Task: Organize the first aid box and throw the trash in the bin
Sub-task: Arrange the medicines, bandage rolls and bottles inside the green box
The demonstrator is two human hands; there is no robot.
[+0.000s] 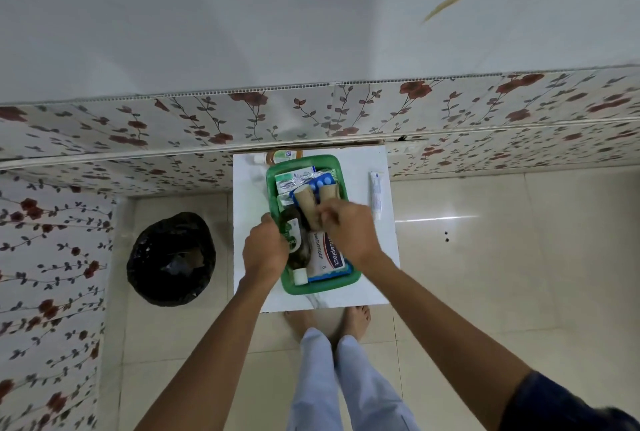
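A green plastic box (pixel 337 176) sits on a small white table (pixel 247 212). It holds foil pill strips (pixel 298 179), a blue blister pack (pixel 322 183), two cardboard rolls (pixel 306 203), a dark bottle (pixel 298 243) and a plaster box (pixel 327 254). My left hand (pixel 265 248) grips the box's left rim beside the dark bottle. My right hand (pixel 349 228) is closed over the near ends of the cardboard rolls; blur hides exactly what the fingers pinch. A bin (pixel 171 259) lined with a black bag stands on the floor left of the table.
A small orange bottle (pixel 278 156) lies behind the box at the table's far edge. A white tube (pixel 376 193) lies on the table's right side. Floral wall panels rise behind and to the left. My bare feet (pixel 327 321) stand at the table's near edge.
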